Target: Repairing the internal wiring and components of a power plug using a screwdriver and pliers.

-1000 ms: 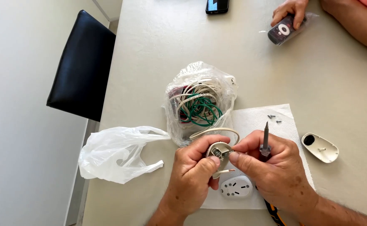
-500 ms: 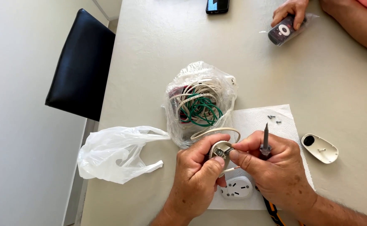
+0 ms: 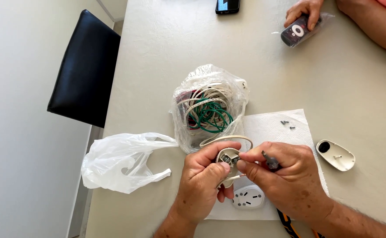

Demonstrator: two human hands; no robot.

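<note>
Opened plug body (image 3: 228,159), beige, pinched in the left hand (image 3: 204,183) with the open side tipped up toward the camera, probably so the metal terminals inside stay in plain sight. Curled tight around it, thumb over the lower edge, fingers behind. Right hand (image 3: 289,178) just beside, thumb and forefinger narrowed onto something tiny at the plug's inner edge, can't tell whether a wire end or a screw. Screwdriver (image 3: 270,161) tucked under the other fingers of that same hand, dark shaft poking out near the knuckles, orange-and-black handle showing below the wrist, parked there so the fingertips are free, looks like. Flat beige cord (image 3: 226,139) looping out just above both hands. White socket face (image 3: 249,197) lying under the hands on a paper towel (image 3: 267,128), likely spread there to catch small bits: a few dark screws (image 3: 286,124) up past the right hand near the towel's far edge. Oval plug cover (image 3: 335,155) off to the right of the right hand, inside up, on the table (image 3: 157,66). Clear bag of coiled wires (image 3: 208,110), white and green, just beyond the left hand, crumpled white plastic bag (image 3: 122,161) out to its left. Another person's hand (image 3: 305,11) far across, holding a small dark device in a clear wrap.
</note>
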